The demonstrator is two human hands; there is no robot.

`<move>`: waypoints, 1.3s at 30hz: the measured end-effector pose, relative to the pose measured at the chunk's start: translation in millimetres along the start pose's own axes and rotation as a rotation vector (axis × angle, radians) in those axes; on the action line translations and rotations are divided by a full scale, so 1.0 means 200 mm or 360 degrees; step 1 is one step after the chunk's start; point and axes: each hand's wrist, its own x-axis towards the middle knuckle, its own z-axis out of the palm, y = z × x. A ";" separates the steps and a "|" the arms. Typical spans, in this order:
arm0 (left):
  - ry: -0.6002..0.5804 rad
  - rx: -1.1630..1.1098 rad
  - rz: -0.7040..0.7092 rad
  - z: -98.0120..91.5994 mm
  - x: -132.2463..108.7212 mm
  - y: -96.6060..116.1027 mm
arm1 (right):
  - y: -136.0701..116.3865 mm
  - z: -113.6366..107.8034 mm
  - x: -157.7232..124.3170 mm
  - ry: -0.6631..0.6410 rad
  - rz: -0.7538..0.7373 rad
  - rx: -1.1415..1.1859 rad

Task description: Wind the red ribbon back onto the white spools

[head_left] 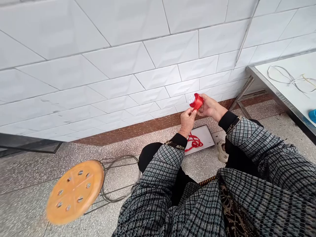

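My right hand (209, 107) is wrapped round a small spool of red ribbon (196, 101), held up in front of the tiled wall. My left hand (187, 120) pinches the ribbon's loose end just below the spool. A strand of red ribbon (194, 141) hangs down from my hands and lies coiled on a white board (206, 136) on the floor between my knees. Both sleeves are grey checked with black cuffs.
An orange round stool (75, 191) with a wire frame stands on the floor at the left. A metal-edged table (278, 93) at the right carries loose white cords (288, 79) and a blue object (312, 115). My shoe (222, 151) rests beside the board.
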 end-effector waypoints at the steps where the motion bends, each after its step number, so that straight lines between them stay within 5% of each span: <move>1: 0.0001 -0.0014 -0.0023 0.00 0.00 0.00 | 0.00 0.00 0.00 0.0000 -0.0001 0.0013; 6: -0.0008 0.0142 0.0043 0.00 0.01 0.00 | -0.01 -0.01 -0.02 -0.0013 0.0012 0.0017; 17: 0.0052 0.0043 -0.0193 -0.06 0.03 -0.02 | -0.03 -0.08 -0.02 -0.0175 0.0098 -0.0187; 21: -0.0246 0.0138 -0.0050 -0.11 0.05 -0.04 | -0.04 -0.10 -0.05 -0.0215 0.0118 -0.0305; 27: -0.0533 0.0395 0.0472 -0.19 0.09 -0.05 | -0.02 -0.12 -0.08 -0.0295 0.0136 -0.0407; 31: -0.0672 0.0250 0.0406 -0.20 0.08 -0.05 | 0.00 -0.13 -0.08 -0.0330 0.0123 -0.0434; 35: -0.0496 -0.0072 0.0198 -0.18 0.08 -0.07 | 0.02 -0.15 -0.08 -0.0496 0.0008 -0.0432; 39: -0.0314 -0.0364 0.0034 -0.15 0.09 -0.08 | 0.08 -0.14 -0.06 -0.0567 -0.0367 -0.0510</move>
